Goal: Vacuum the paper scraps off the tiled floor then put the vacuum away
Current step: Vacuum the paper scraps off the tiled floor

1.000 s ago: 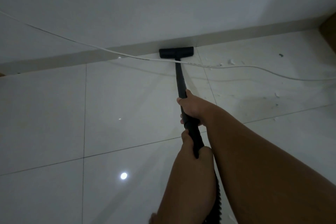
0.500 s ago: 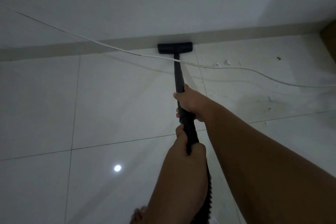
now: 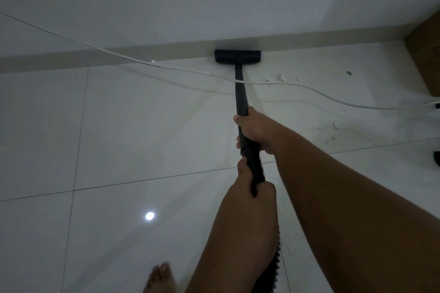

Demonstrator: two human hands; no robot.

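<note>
A black vacuum wand runs away from me to its flat floor head, which rests on the white tiled floor against the skirting board. My right hand grips the wand higher up. My left hand grips it lower, just above the ribbed hose. Small white paper scraps lie right of the head, and more scraps sit farther right.
A white power cord stretches across the floor and over the wand, from upper left to right edge. A brown wooden piece of furniture stands at the right. Dark wheels show at the right edge. My bare foot is at the bottom.
The view has tilted down a little, bringing my foot into sight. The floor head stays against the skirting board and both hands keep their grip on the wand.
</note>
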